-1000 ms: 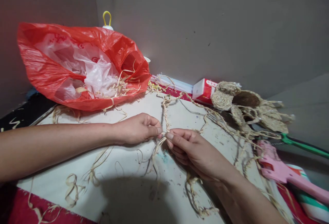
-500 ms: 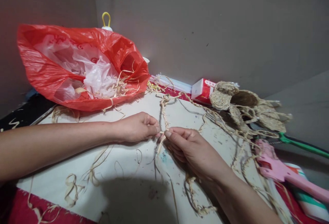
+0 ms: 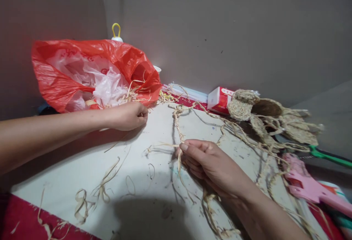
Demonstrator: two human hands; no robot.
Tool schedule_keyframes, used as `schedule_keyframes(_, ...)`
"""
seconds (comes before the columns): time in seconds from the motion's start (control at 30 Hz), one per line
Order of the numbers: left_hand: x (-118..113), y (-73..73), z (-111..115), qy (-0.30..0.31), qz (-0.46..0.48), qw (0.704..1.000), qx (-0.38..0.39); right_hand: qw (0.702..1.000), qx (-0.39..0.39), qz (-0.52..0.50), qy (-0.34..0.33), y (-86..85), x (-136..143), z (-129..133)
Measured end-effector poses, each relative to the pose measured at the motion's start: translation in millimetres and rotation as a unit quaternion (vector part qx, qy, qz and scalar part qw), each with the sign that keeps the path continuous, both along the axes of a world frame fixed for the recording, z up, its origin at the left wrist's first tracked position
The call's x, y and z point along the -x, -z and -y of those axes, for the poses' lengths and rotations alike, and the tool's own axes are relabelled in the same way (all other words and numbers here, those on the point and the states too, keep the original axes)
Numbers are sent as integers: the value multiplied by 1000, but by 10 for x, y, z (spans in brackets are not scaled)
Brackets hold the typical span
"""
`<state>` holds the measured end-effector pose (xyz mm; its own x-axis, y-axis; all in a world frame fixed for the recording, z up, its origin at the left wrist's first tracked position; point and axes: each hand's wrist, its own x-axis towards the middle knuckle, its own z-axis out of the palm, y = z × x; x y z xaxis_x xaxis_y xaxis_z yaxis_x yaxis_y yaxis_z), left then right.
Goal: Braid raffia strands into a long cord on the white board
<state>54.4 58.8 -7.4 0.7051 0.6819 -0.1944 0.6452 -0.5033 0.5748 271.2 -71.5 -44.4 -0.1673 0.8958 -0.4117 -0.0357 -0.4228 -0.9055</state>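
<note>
Thumb and forefinger of my right hand (image 3: pixel 202 159) pinch a braided straw cord (image 3: pixel 177 124) near its lower end. Loose strands (image 3: pixel 166 144) stick out leftward from the pinch, and others hang below it. Away from the braid, my left hand (image 3: pixel 132 115) is closed beside the front lip of a red plastic bag (image 3: pixel 55 86). Its fingers curl inward, and whatever they hold, if anything, is hidden. Inside the bag lie a crumpled white plastic bag (image 3: pixel 107 86) and straw strips (image 3: pixel 133 95).
Straw scraps (image 3: pixel 103 186) lie on the white board (image 3: pixel 148 207). Along the right are woven straw pieces (image 3: pixel 242 104), a pink glue gun (image 3: pixel 308 183), a green-handled tool (image 3: pixel 327 155) and more braided cord (image 3: pixel 242 133). A red-and-white box (image 3: pixel 220 100) stands at the back.
My left hand has let go of the strands and moved up and left to the red bag. My right hand keeps its pinch on the braid. The view has shifted slightly.
</note>
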Motion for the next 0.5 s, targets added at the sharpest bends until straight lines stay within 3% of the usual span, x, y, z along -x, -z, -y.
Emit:
schedule_keyframes(0.13, 94, -155, -3, -4, -29, 998, -63, 1000, 2, 7, -23, 8, 0, 6)
schedule_keyframes(0.3, 160, -361, 79, 14, -58, 997, -55, 999, 4, 8, -42, 32, 1, 5)
schedule_keyframes(0.4, 186, -369, 136, 33, -105, 993, -50, 999, 9, 12, -47, 46, -1, 5)
schedule_keyframes(0.5, 188, -278, 200, 34, -152, 986, -65, 999, 15, 11, -46, 57, 2, 8)
